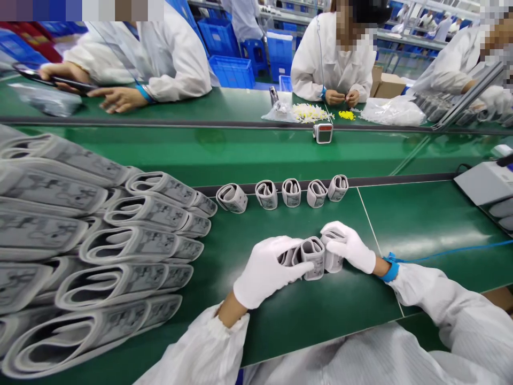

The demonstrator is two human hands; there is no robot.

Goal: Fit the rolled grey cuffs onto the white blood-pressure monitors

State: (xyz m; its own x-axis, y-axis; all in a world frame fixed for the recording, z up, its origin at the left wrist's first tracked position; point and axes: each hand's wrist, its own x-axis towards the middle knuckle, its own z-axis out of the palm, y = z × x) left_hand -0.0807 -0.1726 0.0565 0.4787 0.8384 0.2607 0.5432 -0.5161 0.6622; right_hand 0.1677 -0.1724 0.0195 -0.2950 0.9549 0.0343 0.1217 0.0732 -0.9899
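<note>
My left hand [267, 271], in a white glove, is closed around rolled grey fabric cuffs; the front rolled cuff [313, 259] stands upright at its fingertips, and another is partly hidden in the palm. My right hand [352, 247], also gloved, grips one more rolled cuff [333, 259] between thumb and fingers, right beside the left hand's cuffs. Beyond my hands several rolled cuffs [291, 192] stand in a spaced row along the bench's back edge. Large stacks of folded grey cuffs [132, 243] with printed markings fill the left side.
Behind the row runs a green conveyor belt [256, 152]; a small white-framed device [323, 133] sits at its far edge. A grey machine [487, 184] stands at right, with a blue cord [452, 251] leading to my right wrist. Co-workers [332, 59] sit opposite, near small white and yellow parts [310, 113].
</note>
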